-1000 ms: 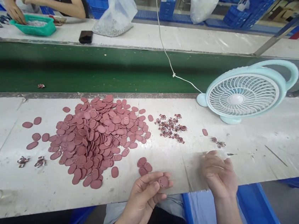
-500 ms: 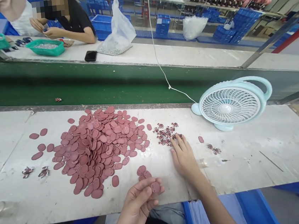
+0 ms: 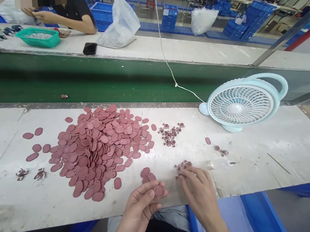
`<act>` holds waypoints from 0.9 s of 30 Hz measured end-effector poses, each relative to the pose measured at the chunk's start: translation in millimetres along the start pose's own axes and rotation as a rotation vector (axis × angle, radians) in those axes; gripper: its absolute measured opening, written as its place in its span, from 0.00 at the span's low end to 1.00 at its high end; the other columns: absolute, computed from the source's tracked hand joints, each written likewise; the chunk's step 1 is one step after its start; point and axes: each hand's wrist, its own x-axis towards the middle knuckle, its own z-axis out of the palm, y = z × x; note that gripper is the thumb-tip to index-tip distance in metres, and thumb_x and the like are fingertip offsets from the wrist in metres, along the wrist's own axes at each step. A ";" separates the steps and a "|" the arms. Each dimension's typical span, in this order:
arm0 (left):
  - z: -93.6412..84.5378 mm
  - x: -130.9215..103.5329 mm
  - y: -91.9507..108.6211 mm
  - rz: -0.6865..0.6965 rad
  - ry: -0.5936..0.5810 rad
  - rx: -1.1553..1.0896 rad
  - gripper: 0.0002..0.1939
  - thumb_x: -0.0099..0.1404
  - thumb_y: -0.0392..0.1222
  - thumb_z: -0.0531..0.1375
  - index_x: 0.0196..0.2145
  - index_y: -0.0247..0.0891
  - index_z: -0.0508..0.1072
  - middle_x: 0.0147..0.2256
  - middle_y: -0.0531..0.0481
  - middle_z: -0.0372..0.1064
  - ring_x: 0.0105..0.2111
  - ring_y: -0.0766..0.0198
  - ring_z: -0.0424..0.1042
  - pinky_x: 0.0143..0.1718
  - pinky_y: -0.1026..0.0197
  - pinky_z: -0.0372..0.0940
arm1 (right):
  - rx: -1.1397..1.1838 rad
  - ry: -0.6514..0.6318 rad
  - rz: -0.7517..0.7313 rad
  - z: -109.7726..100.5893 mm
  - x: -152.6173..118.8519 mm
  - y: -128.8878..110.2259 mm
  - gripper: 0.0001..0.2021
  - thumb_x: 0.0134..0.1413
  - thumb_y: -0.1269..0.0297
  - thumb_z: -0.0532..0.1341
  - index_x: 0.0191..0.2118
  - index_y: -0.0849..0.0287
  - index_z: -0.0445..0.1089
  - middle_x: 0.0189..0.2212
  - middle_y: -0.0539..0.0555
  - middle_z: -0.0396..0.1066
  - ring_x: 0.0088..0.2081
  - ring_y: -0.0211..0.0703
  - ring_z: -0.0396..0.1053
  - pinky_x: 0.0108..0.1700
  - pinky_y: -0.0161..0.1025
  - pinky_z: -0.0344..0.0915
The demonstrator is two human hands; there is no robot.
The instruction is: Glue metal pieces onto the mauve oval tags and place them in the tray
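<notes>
My left hand (image 3: 141, 209) pinches one dusty-red oval disc (image 3: 158, 190) with small holes between thumb and fingers, just above the near edge of the table. A few more ovals (image 3: 148, 174) lie right behind it. My right hand (image 3: 200, 188) rests its bent, slightly parted fingers on a small cluster of shiny red-and-silver pieces (image 3: 182, 166), too small to name exactly. Its fingertips partly cover that cluster. Farther back lies another group of the same pieces (image 3: 170, 134). To the left spreads a large heap of dusty-red ovals (image 3: 97, 148).
A light-blue fan (image 3: 242, 105) stands at the right rear, its white cord (image 3: 167, 64) running upward. Behind the table (image 3: 246, 172) runs a green belt (image 3: 98, 76). Across it, a person (image 3: 78, 19) sits by a green tray (image 3: 38, 36). A blue bin (image 3: 260, 212) is below, near my right arm.
My right hand has drawn some of the small shiny pieces away from their group towards me. My left hand still holds the oval disc. The view has shifted slightly.
</notes>
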 end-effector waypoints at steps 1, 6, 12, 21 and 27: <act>0.9 -0.2 -0.1 0.000 -0.005 0.004 0.11 0.64 0.37 0.65 0.45 0.36 0.80 0.49 0.40 0.79 0.45 0.56 0.79 0.35 0.66 0.73 | -0.007 -0.029 0.013 -2.7 8.2 0.9 0.12 0.65 0.62 0.59 0.51 0.54 0.73 0.47 0.58 0.72 0.50 0.55 0.66 0.53 0.56 0.66; 4.1 -1.5 -0.7 0.004 -0.026 0.011 0.11 0.64 0.37 0.66 0.45 0.35 0.80 0.50 0.39 0.78 0.44 0.56 0.79 0.35 0.66 0.72 | 0.000 -0.163 0.003 -2.5 46.9 2.9 0.06 0.62 0.66 0.61 0.39 0.57 0.76 0.35 0.56 0.73 0.39 0.53 0.68 0.44 0.52 0.67; 3.0 -0.2 -1.1 0.025 -0.028 -0.002 0.11 0.64 0.37 0.66 0.44 0.36 0.81 0.50 0.39 0.78 0.44 0.57 0.79 0.35 0.66 0.72 | 0.127 -0.121 0.026 -13.3 43.8 -10.7 0.08 0.63 0.69 0.58 0.39 0.58 0.76 0.35 0.56 0.75 0.37 0.48 0.72 0.44 0.47 0.69; 5.9 -0.4 -10.0 0.120 -0.091 0.053 0.10 0.60 0.36 0.68 0.42 0.39 0.81 0.48 0.42 0.79 0.42 0.55 0.79 0.41 0.57 0.73 | 1.273 -0.287 0.424 -32.1 -0.4 -63.7 0.07 0.59 0.61 0.65 0.42 0.53 0.79 0.38 0.54 0.78 0.31 0.41 0.77 0.32 0.37 0.76; 4.9 1.1 -14.2 0.122 -0.106 0.117 0.10 0.59 0.38 0.69 0.41 0.39 0.81 0.40 0.43 0.82 0.36 0.58 0.78 0.41 0.55 0.73 | 1.243 -0.258 0.483 -30.7 2.5 -65.1 0.07 0.57 0.60 0.67 0.40 0.54 0.80 0.37 0.55 0.79 0.29 0.40 0.77 0.32 0.36 0.77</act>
